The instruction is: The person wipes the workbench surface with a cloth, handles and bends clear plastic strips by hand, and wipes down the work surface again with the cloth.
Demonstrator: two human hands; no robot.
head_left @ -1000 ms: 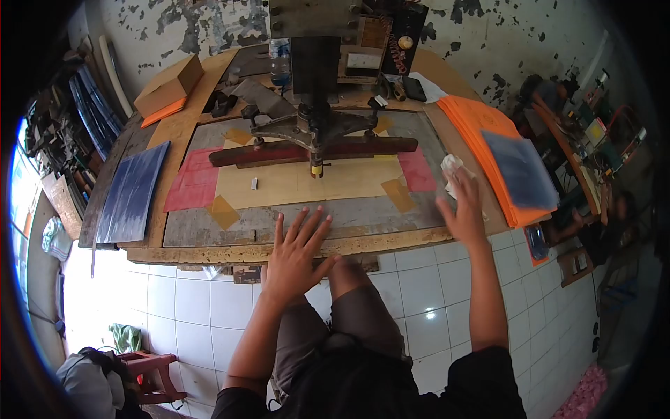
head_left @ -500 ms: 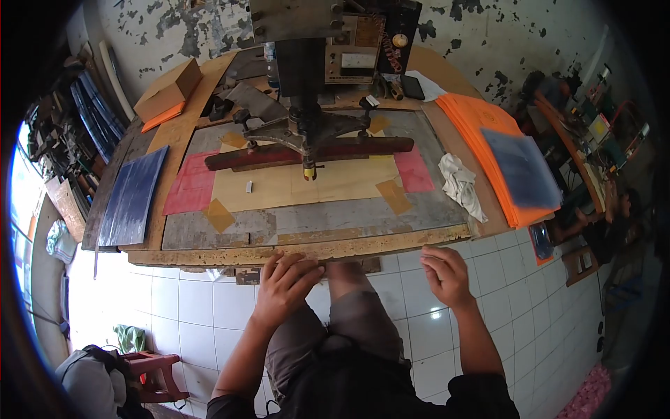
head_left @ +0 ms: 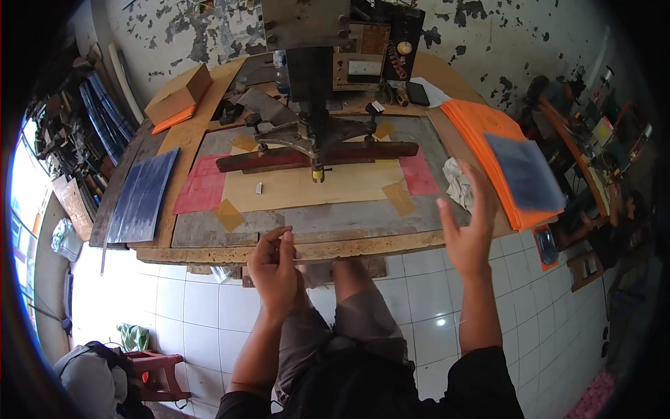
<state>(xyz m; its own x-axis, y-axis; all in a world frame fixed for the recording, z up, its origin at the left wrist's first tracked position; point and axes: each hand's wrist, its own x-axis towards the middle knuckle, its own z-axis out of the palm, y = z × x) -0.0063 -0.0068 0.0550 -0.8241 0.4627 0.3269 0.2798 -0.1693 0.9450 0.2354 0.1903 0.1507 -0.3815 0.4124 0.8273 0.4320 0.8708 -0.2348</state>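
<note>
My right hand (head_left: 472, 230) is raised with fingers apart over the table's right front, holding nothing; it partly covers a crumpled white cloth (head_left: 455, 183). My left hand (head_left: 274, 269) is at the table's front edge, its fingers curled and the thumb against them; whatever it may hold is too small to tell. Beyond both hands, a press (head_left: 315, 133) with a long reddish bar stands over a pale yellow sheet (head_left: 300, 192), which has pink pieces (head_left: 202, 185) at its ends and brown tape at its corners. A small white piece (head_left: 259, 188) lies on the sheet.
Orange sheets (head_left: 481, 133) with a clear plastic stack (head_left: 525, 171) are at the right. Plastic sheets (head_left: 143, 199) lie at the left, and a cardboard box (head_left: 179, 93) stands behind them. A person (head_left: 615, 223) sits at far right; a red stool (head_left: 159, 373) stands at lower left.
My right hand left the cloth, drew back past the front edge, then rose again over the table's right side. The left hand went from spread flat to curled.
</note>
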